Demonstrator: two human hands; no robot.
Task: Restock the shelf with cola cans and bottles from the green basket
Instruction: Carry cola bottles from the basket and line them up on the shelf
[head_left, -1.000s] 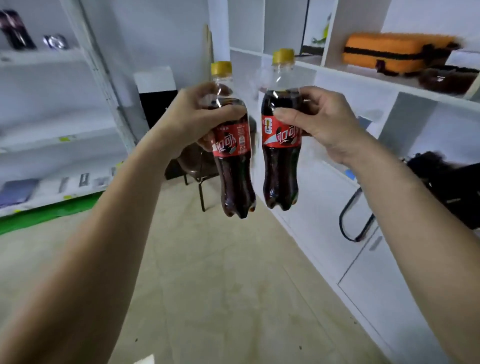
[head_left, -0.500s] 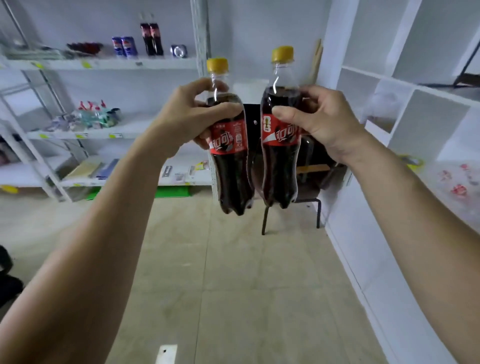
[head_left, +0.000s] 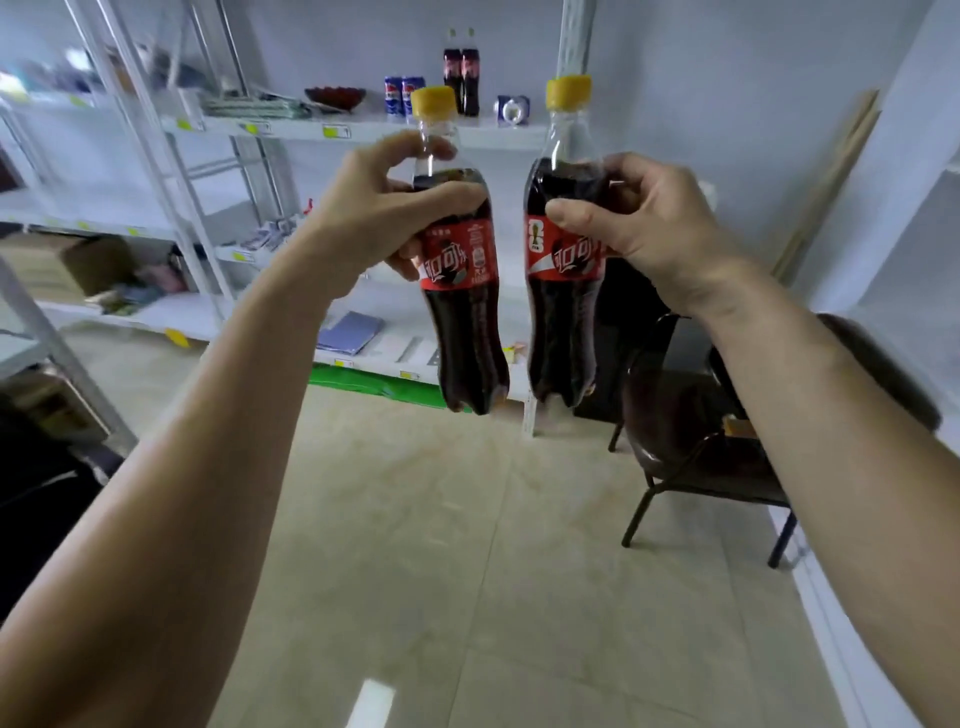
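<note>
I hold two cola bottles upright in front of me, both with yellow caps and red labels. My left hand (head_left: 374, 218) grips the left cola bottle (head_left: 465, 332) around its shoulder. My right hand (head_left: 654, 228) grips the right cola bottle (head_left: 561, 332) the same way. Straight ahead stands the white metal shelf (head_left: 363, 127); on its upper board are two cola bottles (head_left: 461, 73) and two blue cans (head_left: 400, 96). The green basket is out of view.
A dark chair (head_left: 691, 447) stands on the tiled floor at the right, by a white cabinet wall (head_left: 914, 218). A second shelf rack (head_left: 78, 218) with cardboard boxes runs along the left. Lower boards of the shelf hold booklets and small packs. A green strip (head_left: 363, 382) lies under the shelf.
My view has swung left and closer to the metal shelf, which now fills the middle. Both hands keep the bottles raised, held slightly further apart.
</note>
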